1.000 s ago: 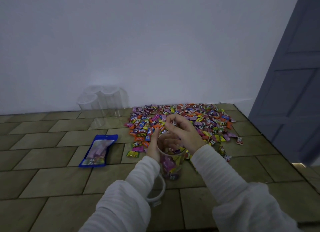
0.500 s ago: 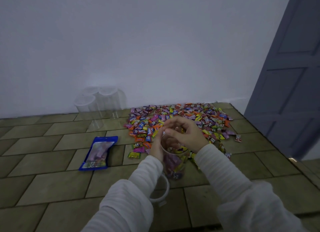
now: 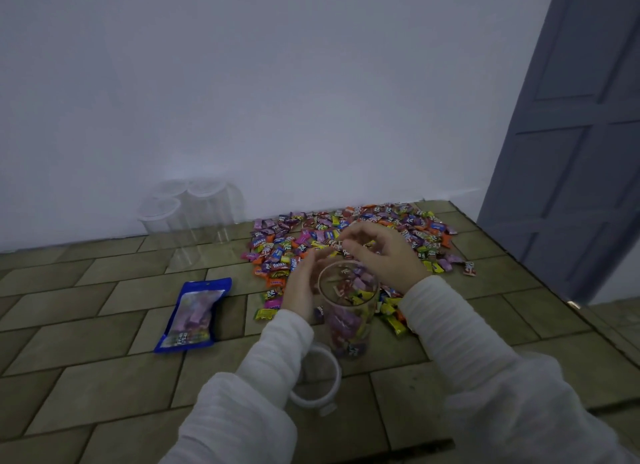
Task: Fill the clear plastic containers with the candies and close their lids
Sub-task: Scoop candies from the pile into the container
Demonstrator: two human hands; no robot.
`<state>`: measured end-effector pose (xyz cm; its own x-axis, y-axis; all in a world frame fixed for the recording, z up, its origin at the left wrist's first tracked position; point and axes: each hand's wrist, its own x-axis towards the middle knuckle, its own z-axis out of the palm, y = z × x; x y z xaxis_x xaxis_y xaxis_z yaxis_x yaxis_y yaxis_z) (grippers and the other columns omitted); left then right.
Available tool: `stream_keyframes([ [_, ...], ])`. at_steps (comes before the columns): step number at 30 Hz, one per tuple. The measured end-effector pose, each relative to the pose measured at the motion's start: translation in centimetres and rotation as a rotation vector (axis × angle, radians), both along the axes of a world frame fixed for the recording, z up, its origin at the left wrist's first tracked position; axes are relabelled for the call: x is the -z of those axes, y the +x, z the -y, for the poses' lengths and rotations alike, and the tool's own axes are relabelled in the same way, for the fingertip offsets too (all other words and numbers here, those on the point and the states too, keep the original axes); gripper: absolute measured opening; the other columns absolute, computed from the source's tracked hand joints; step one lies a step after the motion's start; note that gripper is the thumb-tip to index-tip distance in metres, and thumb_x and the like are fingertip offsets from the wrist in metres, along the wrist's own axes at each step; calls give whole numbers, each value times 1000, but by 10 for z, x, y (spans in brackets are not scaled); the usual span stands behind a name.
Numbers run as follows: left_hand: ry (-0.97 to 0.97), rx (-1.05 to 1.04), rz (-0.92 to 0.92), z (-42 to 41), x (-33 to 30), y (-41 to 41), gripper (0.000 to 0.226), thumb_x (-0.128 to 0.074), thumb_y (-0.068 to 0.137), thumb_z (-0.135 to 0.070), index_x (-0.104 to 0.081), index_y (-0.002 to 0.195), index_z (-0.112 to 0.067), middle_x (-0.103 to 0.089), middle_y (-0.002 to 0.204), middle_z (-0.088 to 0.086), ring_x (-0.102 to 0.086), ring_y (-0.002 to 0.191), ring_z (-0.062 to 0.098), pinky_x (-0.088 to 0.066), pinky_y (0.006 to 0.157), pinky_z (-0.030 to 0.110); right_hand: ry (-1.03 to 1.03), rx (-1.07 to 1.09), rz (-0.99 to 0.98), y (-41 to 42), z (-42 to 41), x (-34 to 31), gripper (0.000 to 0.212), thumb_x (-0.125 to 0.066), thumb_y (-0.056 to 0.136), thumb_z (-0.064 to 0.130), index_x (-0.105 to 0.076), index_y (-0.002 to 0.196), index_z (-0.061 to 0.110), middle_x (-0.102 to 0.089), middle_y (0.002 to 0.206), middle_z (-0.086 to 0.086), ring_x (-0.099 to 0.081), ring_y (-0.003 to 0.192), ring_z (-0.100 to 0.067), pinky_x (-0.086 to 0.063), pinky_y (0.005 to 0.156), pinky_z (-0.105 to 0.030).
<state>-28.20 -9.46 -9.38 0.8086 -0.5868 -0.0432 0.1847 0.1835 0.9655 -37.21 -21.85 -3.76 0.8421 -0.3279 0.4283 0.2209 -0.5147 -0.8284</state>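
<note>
Far left, three empty clear containers (image 3: 194,214) stand lidded against the wall, and a blue candy bag (image 3: 194,314) lies flat on the tiled floor. My left hand (image 3: 301,287) cups the left side of the open container (image 3: 348,311), fingers straight and together along its wall; it stands upright, partly filled. Its lid (image 3: 313,380) lies on the floor under my left sleeve. My right hand (image 3: 381,252) hovers over the rim, fingers curled inward; whether they pinch a candy I cannot tell. The candy pile (image 3: 346,235) spreads beyond.
</note>
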Motion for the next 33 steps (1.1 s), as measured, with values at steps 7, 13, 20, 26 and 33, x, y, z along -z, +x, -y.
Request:
stream_keyframes([
  [7,66,-6,496,22,-70,-17,14,-56,93,-21,-68,99,-24,-69,101,-10,-62,94,2,-49,86,19,15,148,-119,-13,60,26,9,-59,93,22,-67,95,27,-65,89,8,-59,80,-10,-47,69,-24],
  [13,210,57,598,85,-84,-49,9,-59,92,-25,-63,99,-27,-62,91,-19,-57,80,-7,-45,71,9,-49,210,-248,-18,123,40,7,-59,92,23,-65,92,28,-66,87,5,-60,76,-10,-45,64,-21],
  [20,371,86,624,163,-47,-71,24,-57,91,-32,-59,114,-24,-59,116,-2,-55,103,14,-46,85,26,43,268,-328,-29,208,71,9,-59,93,12,-63,91,20,-62,87,-2,-57,79,-19,-45,63,-18],
  [26,852,120,777,220,14,-72,43,-54,88,-40,-46,129,-30,-37,135,2,-32,125,25,-35,103,38,-7,332,-390,-24,264,95,14,-56,92,9,-64,93,21,-59,101,-6,-55,87,-18,-40,63,-15],
  [33,1137,170,960,283,48,-89,62,-51,87,-53,-29,140,-30,-15,153,8,-17,138,34,-22,111,49,-111,372,-498,-7,311,104,16,-51,96,18,-65,104,20,-54,113,-6,-53,95,-16,-44,82,-28],
])
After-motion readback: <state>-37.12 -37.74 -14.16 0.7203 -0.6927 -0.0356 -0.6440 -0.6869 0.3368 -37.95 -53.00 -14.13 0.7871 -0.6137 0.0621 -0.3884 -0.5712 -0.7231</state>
